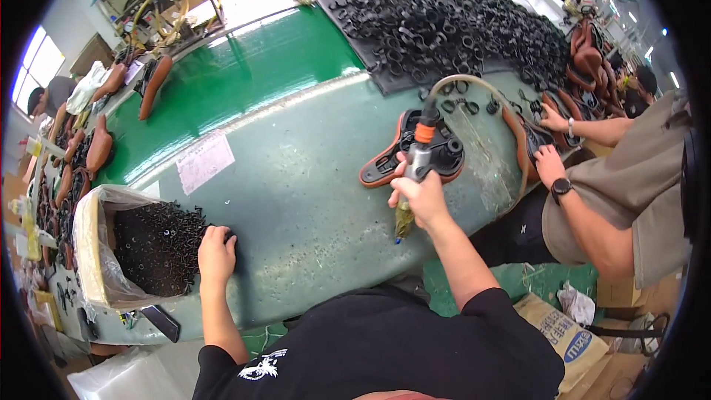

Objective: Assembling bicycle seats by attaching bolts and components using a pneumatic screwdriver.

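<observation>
My right hand (424, 196) is wrapped round a powered screwdriver (420, 157) with a metal body and an orange ring. A pale hose curves away from its top. Beneath and behind the tool lies a bicycle saddle (391, 161), its black underside up and its brown rim showing. My left hand (216, 253) is beside a box of small black screws (159, 241), at the pile's right edge. Its fingers are curled together, with something small and dark at the tips that I cannot make out.
Black ring-shaped clamps (444, 26) are heaped on a dark mat at the back. A co-worker's hands (549, 163) are on another saddle (518, 141) at the right. A paper sheet (206, 163) lies left of centre. A phone (161, 323) rests near the front edge.
</observation>
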The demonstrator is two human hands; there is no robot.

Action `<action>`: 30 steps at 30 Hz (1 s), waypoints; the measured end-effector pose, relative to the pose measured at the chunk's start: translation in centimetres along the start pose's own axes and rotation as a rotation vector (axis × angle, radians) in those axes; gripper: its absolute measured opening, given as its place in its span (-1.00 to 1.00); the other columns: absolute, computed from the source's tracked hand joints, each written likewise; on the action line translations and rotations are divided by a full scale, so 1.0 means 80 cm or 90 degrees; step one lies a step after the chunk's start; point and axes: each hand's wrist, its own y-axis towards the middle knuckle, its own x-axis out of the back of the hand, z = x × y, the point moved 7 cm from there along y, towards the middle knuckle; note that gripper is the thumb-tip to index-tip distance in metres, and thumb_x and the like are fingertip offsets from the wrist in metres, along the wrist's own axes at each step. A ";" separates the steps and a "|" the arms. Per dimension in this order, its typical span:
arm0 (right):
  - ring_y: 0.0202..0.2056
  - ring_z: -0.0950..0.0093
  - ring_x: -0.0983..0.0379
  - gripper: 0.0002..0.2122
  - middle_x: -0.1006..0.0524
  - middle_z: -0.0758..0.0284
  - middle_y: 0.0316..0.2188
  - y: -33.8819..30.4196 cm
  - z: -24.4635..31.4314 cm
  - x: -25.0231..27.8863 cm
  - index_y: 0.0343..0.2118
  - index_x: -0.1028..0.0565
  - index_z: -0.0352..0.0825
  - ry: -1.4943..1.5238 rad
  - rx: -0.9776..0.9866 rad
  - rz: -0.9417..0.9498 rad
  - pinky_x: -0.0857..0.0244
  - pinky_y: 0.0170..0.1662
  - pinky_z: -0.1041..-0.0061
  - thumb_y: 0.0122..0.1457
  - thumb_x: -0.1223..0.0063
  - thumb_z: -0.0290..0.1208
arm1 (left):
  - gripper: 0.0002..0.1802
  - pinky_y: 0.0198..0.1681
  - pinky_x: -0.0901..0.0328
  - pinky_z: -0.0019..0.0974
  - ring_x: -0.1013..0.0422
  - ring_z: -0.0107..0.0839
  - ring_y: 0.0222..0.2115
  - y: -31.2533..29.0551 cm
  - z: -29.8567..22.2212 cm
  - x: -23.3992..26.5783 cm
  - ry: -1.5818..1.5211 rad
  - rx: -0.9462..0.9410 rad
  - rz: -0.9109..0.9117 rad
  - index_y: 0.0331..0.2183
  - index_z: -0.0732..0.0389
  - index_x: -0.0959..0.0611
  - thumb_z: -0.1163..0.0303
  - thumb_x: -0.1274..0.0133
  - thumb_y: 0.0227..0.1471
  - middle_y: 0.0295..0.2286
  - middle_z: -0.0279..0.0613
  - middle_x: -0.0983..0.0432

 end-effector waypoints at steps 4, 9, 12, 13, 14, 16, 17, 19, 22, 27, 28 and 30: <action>-0.56 0.45 -0.55 -0.47 -0.54 0.37 -0.26 0.003 -0.026 -0.052 0.19 -0.46 -0.44 -0.005 -0.065 0.161 -0.49 -0.45 0.39 0.08 -0.19 -0.67 | -0.77 -0.16 -0.45 0.02 -0.54 0.09 -0.25 0.005 -0.011 -0.007 -0.030 -0.044 -0.062 -0.18 0.28 -0.66 0.47 -0.30 0.11 -0.29 0.01 -0.57; -0.51 0.53 -0.56 -0.56 -0.61 0.36 -0.15 -0.058 -0.025 -0.092 0.01 -0.59 -0.39 -0.184 -0.183 0.537 -0.52 -0.39 0.44 -0.03 -0.18 -0.66 | -0.87 -0.18 -0.41 -0.02 -0.51 0.07 -0.28 0.004 -0.016 -0.012 -0.077 -0.107 -0.099 -0.33 0.30 -0.62 0.55 -0.28 0.11 -0.36 0.01 -0.55; -0.47 0.54 -0.58 -0.66 -0.63 0.35 -0.22 -0.089 -0.027 -0.065 -0.14 -0.60 -0.39 -0.228 -0.218 0.597 -0.52 -0.37 0.45 -0.06 -0.20 -0.63 | -0.86 -0.16 -0.38 -0.08 -0.46 0.02 -0.28 0.003 -0.010 -0.024 -0.157 -0.099 -0.088 -0.35 0.34 -0.54 0.62 -0.22 0.13 -0.34 0.02 -0.48; -0.43 0.56 -0.59 -0.70 -0.66 0.33 -0.19 -0.094 -0.026 -0.052 -0.18 -0.58 -0.38 -0.236 -0.219 0.575 -0.51 -0.36 0.44 -0.06 -0.20 -0.63 | -0.87 -0.13 -0.39 -0.09 -0.47 0.00 -0.26 0.001 -0.007 -0.028 -0.159 -0.089 -0.100 -0.36 0.35 -0.54 0.62 -0.21 0.15 -0.29 0.03 -0.51; -0.43 0.56 -0.59 -0.70 -0.66 0.33 -0.19 -0.099 -0.022 -0.043 -0.18 -0.58 -0.38 -0.239 -0.216 0.554 -0.51 -0.36 0.44 -0.06 -0.20 -0.63 | -0.86 -0.10 -0.40 -0.10 -0.49 -0.03 -0.24 0.002 -0.005 -0.033 -0.160 -0.077 -0.113 -0.36 0.37 -0.53 0.61 -0.19 0.18 -0.24 0.04 -0.53; -0.53 0.54 -0.57 -0.72 -0.59 0.37 -0.39 -0.105 0.005 -0.031 -0.20 -0.55 -0.38 -0.206 -0.165 0.418 -0.47 -0.44 0.45 -0.05 -0.16 -0.65 | -0.89 -0.08 -0.41 -0.12 -0.50 -0.09 -0.20 0.000 -0.016 -0.035 -0.212 -0.082 -0.142 -0.32 0.36 -0.53 0.59 -0.15 0.25 -0.19 0.02 -0.55; -0.50 0.54 -0.57 -0.73 -0.59 0.37 -0.41 -0.108 0.023 -0.028 -0.16 -0.56 -0.38 -0.213 -0.129 0.379 -0.49 -0.41 0.45 0.02 -0.20 -0.64 | -0.91 -0.06 -0.42 -0.15 -0.52 -0.15 -0.16 -0.001 -0.020 -0.033 -0.254 -0.073 -0.177 -0.28 0.35 -0.53 0.58 -0.10 0.32 -0.14 0.00 -0.58; -0.49 0.55 -0.57 -0.74 -0.60 0.37 -0.38 -0.116 0.055 -0.035 -0.15 -0.56 -0.38 -0.140 -0.042 0.369 -0.49 -0.40 0.47 0.06 -0.24 -0.62 | -0.94 -0.04 -0.43 -0.17 -0.52 -0.21 -0.14 0.003 -0.024 -0.033 -0.460 -0.039 -0.177 -0.21 0.34 -0.52 0.55 -0.04 0.38 -0.11 -0.03 -0.58; -0.40 0.63 -0.55 -0.70 -0.66 0.20 -0.14 -0.131 0.099 -0.054 -0.07 -0.52 -0.35 0.033 0.087 0.427 -0.47 -0.31 0.52 0.15 -0.35 -0.58 | -0.89 -0.09 -0.45 -0.26 -0.51 -0.35 -0.19 0.001 -0.074 -0.008 -0.738 0.033 -0.144 -0.09 0.33 -0.48 0.48 0.08 0.49 -0.16 -0.08 -0.57; -0.46 0.58 -0.55 -0.67 -0.62 0.23 -0.29 -0.165 0.151 -0.131 0.01 -0.43 -0.33 0.297 0.297 0.468 -0.47 -0.33 0.54 0.19 -0.21 -0.59 | -0.70 -0.38 -0.24 -0.50 -0.36 -0.57 -0.38 -0.022 -0.116 -0.032 -1.030 0.046 0.106 -0.02 0.34 -0.55 0.27 -0.04 0.48 -0.37 -0.30 -0.45; -0.46 0.57 -0.55 -0.67 -0.61 0.23 -0.30 -0.170 0.149 -0.152 0.00 -0.42 -0.34 0.313 0.324 0.505 -0.47 -0.33 0.54 0.18 -0.19 -0.60 | -0.72 -0.38 -0.25 -0.48 -0.34 -0.58 -0.41 -0.036 -0.122 -0.043 -1.075 0.071 0.128 -0.01 0.31 -0.55 0.27 -0.05 0.47 -0.37 -0.34 -0.44; -0.50 0.53 -0.57 -0.73 -0.60 0.23 -0.34 -0.184 0.152 -0.161 -0.10 -0.42 -0.38 0.327 0.415 0.472 -0.46 -0.42 0.50 0.13 -0.17 -0.60 | -0.74 -0.38 -0.26 -0.47 -0.32 -0.59 -0.42 -0.054 -0.199 -0.035 -1.188 -0.002 0.236 -0.02 0.25 -0.54 0.26 -0.06 0.46 -0.35 -0.38 -0.44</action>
